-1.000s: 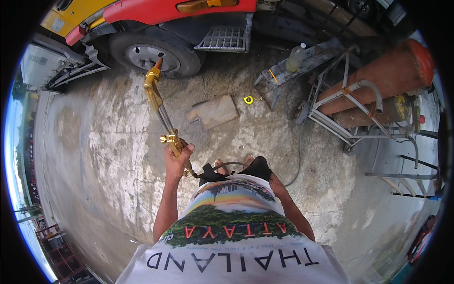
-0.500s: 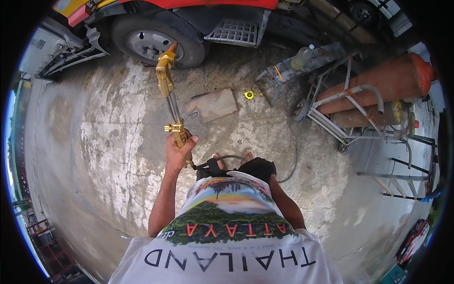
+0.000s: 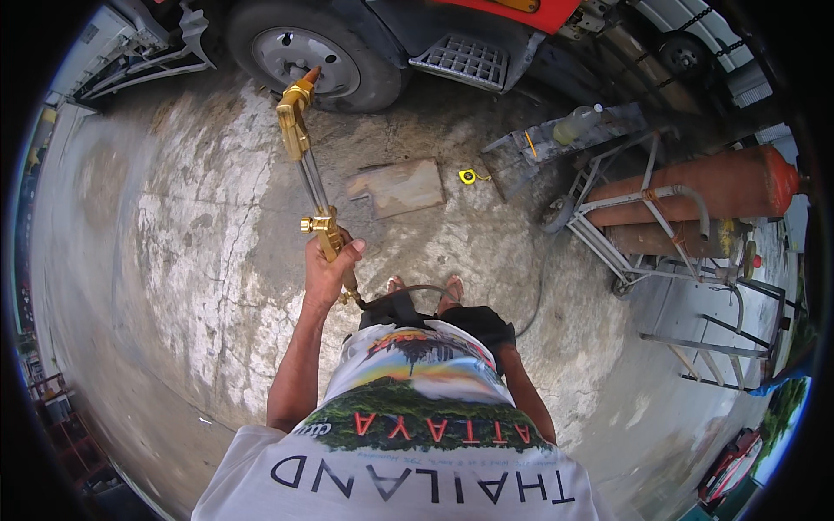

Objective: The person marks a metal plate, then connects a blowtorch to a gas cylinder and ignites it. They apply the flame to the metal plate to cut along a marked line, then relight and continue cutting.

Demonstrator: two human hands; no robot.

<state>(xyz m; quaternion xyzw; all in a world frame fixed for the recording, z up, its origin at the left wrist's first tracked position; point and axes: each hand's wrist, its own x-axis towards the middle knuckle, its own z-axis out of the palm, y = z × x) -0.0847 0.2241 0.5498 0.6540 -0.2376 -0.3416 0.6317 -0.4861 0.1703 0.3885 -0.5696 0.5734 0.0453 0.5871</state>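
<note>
Brass cutting torch (image 3: 306,178) runs from the middle of the frame toward the upper left, its bent gold head and copper tip lying just in front of a vehicle wheel (image 3: 306,54) at the top edge. The left hand (image 3: 328,271) is closed around the torch's handle, just below the brass valve block, thumb pressed along the side. A dark hose (image 3: 408,291) leaves the bottom of the handle and curves right, past the person's bare feet (image 3: 426,291) in sandals. The right hand is hidden behind the body in the lower centre, so whether it is open or closed cannot be told; only the forearm shows, hanging down.

On the stained concrete floor (image 3: 191,260), right of the torch, lies a flat rusty plate (image 3: 398,187), with a small yellow tape measure (image 3: 469,176) just beside it. Further right stands a metal cart (image 3: 625,234) carrying a large orange gas cylinder (image 3: 695,187) laid sideways. A metal step (image 3: 465,61) hangs under the red vehicle body at top centre.
</note>
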